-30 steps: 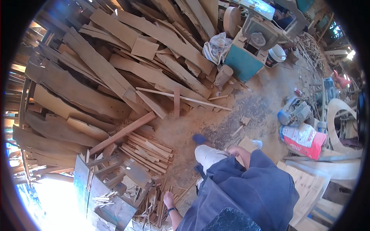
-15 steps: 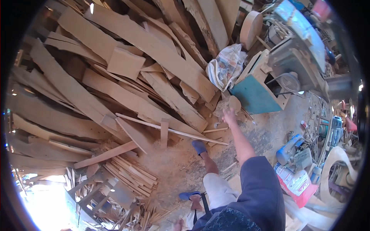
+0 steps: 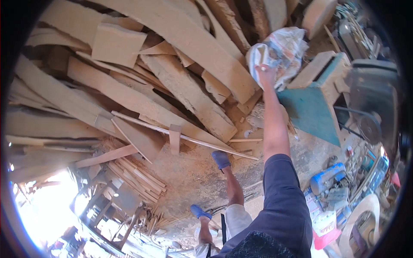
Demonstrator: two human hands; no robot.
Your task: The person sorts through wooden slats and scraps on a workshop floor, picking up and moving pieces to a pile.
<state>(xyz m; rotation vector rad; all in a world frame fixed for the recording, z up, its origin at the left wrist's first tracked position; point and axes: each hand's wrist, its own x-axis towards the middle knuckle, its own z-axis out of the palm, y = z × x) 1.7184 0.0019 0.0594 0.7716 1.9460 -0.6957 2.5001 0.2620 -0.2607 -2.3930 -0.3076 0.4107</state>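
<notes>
My right arm stretches forward across the floor, and my right hand (image 3: 266, 74) is at the near left part of a crumpled white plastic sack (image 3: 286, 49). Its fingers look closed on the plastic, though the fingertips are small and partly lost in the folds. The sack leans between the stacked boards and a teal-sided wooden box (image 3: 312, 109). Beneath my forearm, a pale heap of wood shavings (image 3: 257, 116) lies on the floor, partly hidden by the arm. My left hand does not show.
Long rough boards (image 3: 189, 92) fill the left and far side. A thin strip (image 3: 185, 136) lies across them near my blue clog (image 3: 221, 159). Cut sticks (image 3: 135, 180) are piled at the left. A blue bottle (image 3: 327, 178) and a curved pale wooden piece (image 3: 361, 223) stand at the right.
My right hand has moved forward from the shavings beside the teal box to the white sack. The view has shifted, and my left hand, faintly seen at the lower edge before, is gone from view.
</notes>
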